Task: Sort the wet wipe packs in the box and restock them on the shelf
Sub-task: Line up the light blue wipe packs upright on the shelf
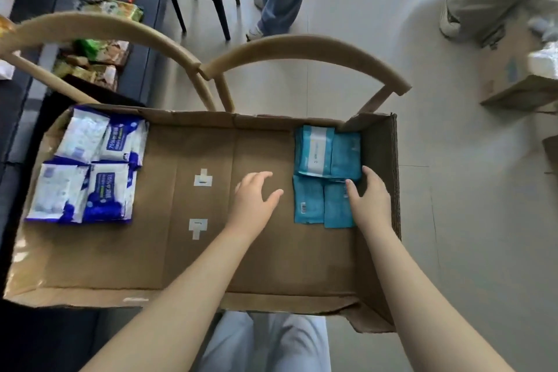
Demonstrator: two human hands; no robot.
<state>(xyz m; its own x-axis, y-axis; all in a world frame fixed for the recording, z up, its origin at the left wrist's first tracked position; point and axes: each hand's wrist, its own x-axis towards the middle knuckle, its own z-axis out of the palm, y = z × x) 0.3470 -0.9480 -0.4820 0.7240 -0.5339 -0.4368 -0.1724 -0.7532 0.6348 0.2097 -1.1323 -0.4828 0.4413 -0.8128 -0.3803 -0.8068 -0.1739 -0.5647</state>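
Left hand (256, 199): fingers spread wide, empty, over the box (211, 296) floor.
Right hand (370, 199): fingers extended, resting on teal packs (314, 202).
Teal packs: box, 3 o'clock end.
Blue-white packs (90, 166): box, 9 o'clock end.

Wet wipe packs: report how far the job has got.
Done: sorting looks finished. In the box, blue-and-white packs are grouped left, teal packs right. In hand: the right hand touches the teal packs; the left hand is open beside them. Left: every visible pack lies in the box; shelving not begun.
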